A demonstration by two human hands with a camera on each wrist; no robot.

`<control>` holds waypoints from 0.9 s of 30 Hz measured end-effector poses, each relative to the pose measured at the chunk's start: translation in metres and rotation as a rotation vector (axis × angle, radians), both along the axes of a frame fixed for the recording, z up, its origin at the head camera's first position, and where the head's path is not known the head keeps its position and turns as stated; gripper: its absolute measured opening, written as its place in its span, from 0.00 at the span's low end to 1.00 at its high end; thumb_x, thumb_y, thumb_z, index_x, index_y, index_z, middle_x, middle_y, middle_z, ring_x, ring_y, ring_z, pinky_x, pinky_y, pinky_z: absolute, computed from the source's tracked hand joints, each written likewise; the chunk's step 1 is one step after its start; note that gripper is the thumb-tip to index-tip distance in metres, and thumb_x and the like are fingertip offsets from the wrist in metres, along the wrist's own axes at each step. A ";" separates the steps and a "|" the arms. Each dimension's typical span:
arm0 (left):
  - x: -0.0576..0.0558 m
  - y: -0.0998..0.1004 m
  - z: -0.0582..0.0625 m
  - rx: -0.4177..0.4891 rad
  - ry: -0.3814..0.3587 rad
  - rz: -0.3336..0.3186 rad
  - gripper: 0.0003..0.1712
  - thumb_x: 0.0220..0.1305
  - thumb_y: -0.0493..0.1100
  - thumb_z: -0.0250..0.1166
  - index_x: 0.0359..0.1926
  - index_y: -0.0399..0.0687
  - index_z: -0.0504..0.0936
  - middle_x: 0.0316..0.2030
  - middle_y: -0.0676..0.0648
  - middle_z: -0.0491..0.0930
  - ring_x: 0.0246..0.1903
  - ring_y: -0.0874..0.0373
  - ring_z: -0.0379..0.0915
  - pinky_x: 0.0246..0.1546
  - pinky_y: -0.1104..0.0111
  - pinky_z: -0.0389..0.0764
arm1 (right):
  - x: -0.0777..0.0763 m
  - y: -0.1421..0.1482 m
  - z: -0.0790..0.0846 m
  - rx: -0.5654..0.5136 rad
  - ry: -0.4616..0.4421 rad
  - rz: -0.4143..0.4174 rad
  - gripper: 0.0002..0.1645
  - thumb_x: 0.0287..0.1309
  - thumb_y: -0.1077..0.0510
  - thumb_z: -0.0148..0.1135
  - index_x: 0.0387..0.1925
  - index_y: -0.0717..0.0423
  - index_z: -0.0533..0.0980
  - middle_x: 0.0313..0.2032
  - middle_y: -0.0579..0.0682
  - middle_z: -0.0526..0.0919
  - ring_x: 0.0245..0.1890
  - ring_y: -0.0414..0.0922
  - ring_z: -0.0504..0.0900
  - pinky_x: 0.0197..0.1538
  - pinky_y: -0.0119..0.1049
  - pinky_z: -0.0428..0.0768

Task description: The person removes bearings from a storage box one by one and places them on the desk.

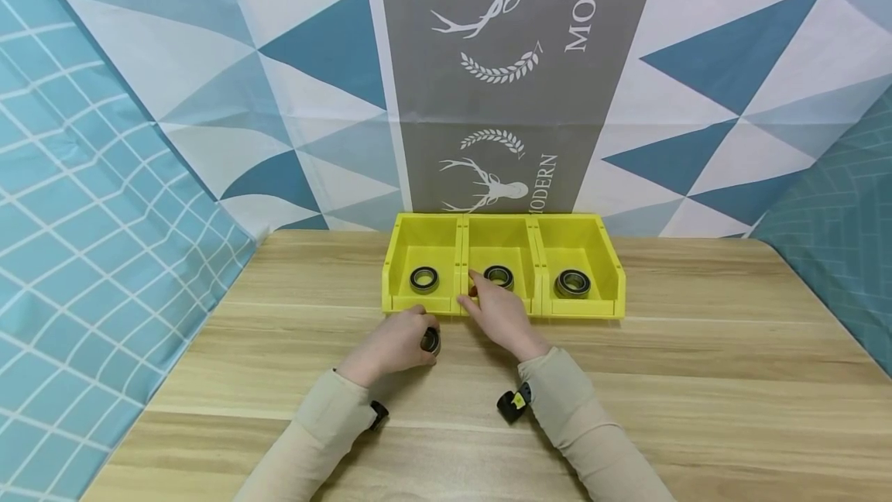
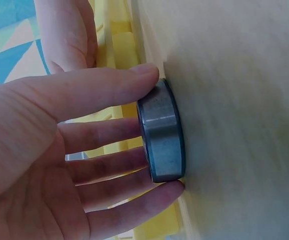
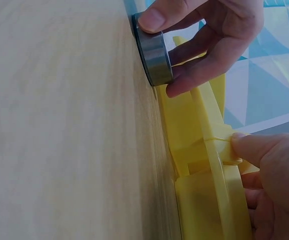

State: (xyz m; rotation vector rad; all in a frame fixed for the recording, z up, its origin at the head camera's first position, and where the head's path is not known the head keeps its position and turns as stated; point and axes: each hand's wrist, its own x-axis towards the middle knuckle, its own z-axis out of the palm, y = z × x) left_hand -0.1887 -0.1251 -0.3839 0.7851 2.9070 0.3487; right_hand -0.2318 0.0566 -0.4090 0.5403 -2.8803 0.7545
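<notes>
My left hand point(image 1: 393, 347) grips a ball bearing point(image 2: 163, 137) by its rim, with the thumb on one side and fingertips on the other. That bearing is low at the wooden tabletop, just in front of the left yellow bin point(image 1: 421, 304). My right hand point(image 1: 500, 318) is at the front of the middle yellow bin point(image 1: 526, 306). In the right wrist view, its thumb presses the front rim beside the joint between bins, and its other fingers curl behind the wall, partly hidden. A second bearing point(image 1: 498, 277) lies inside that middle bin, just beyond the right hand.
Another bearing point(image 1: 423, 280) lies in the left bin. The right yellow bin point(image 1: 584, 307) holds a bearing point(image 1: 573, 283) too. The three bins stand side by side at the back of the wooden table point(image 1: 697, 409), against a patterned wall covering point(image 1: 313, 45).
</notes>
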 end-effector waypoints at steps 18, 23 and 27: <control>0.003 0.003 0.000 -0.044 0.001 -0.009 0.21 0.46 0.42 0.71 0.43 0.42 0.77 0.36 0.46 0.73 0.31 0.55 0.73 0.34 0.63 0.76 | 0.001 0.000 0.000 -0.002 -0.006 -0.001 0.35 0.62 0.42 0.49 0.63 0.60 0.61 0.44 0.52 0.81 0.40 0.48 0.81 0.39 0.44 0.78; 0.003 0.004 0.000 -0.032 -0.001 -0.016 0.21 0.45 0.40 0.72 0.43 0.41 0.77 0.37 0.45 0.73 0.32 0.55 0.73 0.35 0.64 0.77 | 0.000 0.000 -0.001 -0.004 -0.008 -0.003 0.35 0.62 0.43 0.49 0.63 0.60 0.61 0.44 0.52 0.81 0.40 0.48 0.81 0.40 0.44 0.78; 0.003 0.003 0.003 -0.022 -0.021 -0.014 0.22 0.45 0.41 0.72 0.43 0.41 0.77 0.37 0.46 0.74 0.32 0.55 0.73 0.35 0.63 0.76 | -0.001 -0.001 -0.001 0.003 -0.010 -0.007 0.35 0.62 0.43 0.49 0.63 0.60 0.61 0.44 0.52 0.81 0.40 0.48 0.81 0.40 0.44 0.78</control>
